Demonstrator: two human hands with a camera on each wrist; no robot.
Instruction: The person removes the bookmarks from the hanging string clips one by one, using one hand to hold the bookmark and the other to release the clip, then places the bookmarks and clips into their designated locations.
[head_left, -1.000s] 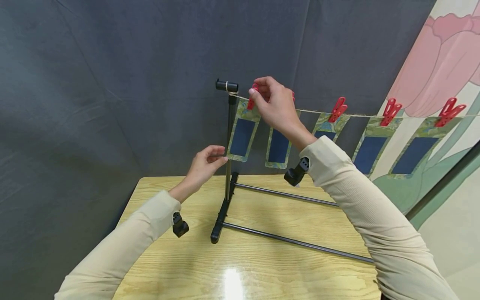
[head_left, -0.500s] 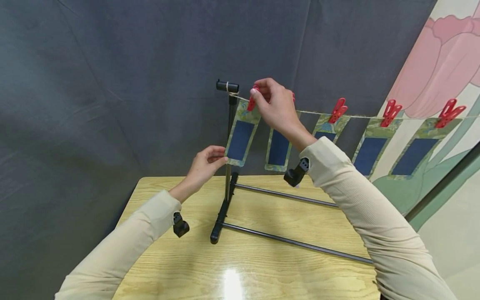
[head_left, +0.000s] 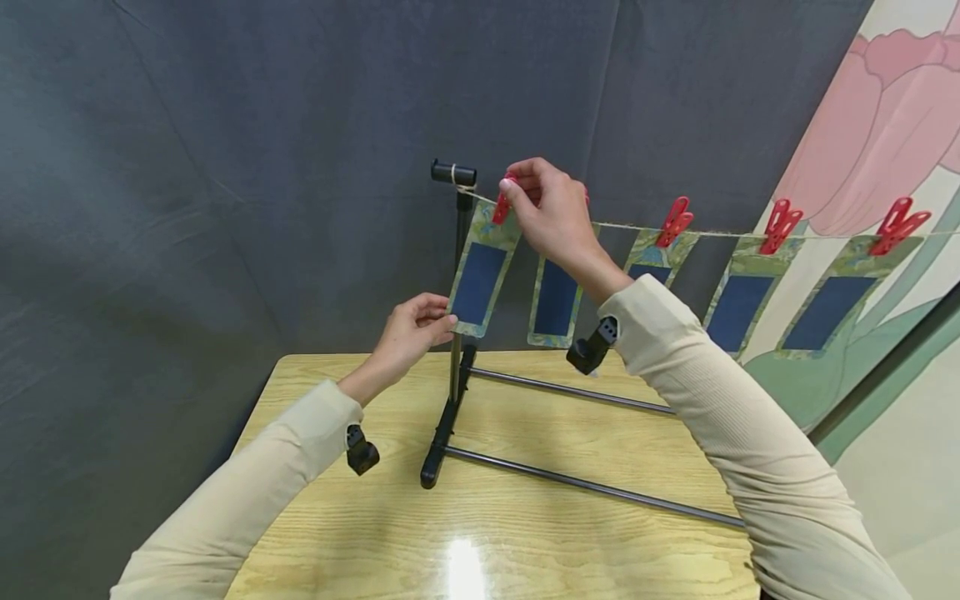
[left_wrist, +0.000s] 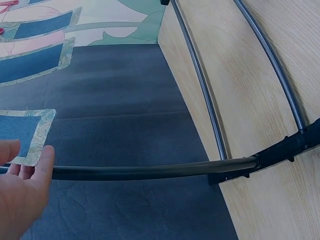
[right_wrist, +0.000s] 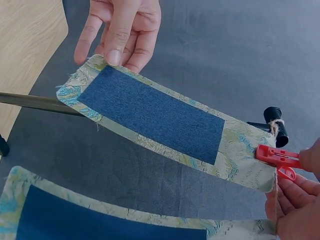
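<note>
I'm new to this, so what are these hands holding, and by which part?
The right hand grips a red clothespin by its handles; the left hand pinches the leftmost fabric strip near a lower corner.

A fabric strip (right_wrist: 167, 120), green-patterned around a dark blue panel (right_wrist: 152, 114), is hung aslant from a twine line (head_left: 622, 225) by a red clothespin (right_wrist: 274, 154), its top edge clipped, and is pinched near one lower corner.

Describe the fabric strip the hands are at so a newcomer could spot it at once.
A dark rack stands on the wood-grain table, twine tied high on its left post. Nearest that post hangs the strip, dark blue with a patterned green border. Alone among its neighbours, it has the left hand pinching its lower corner.
</note>
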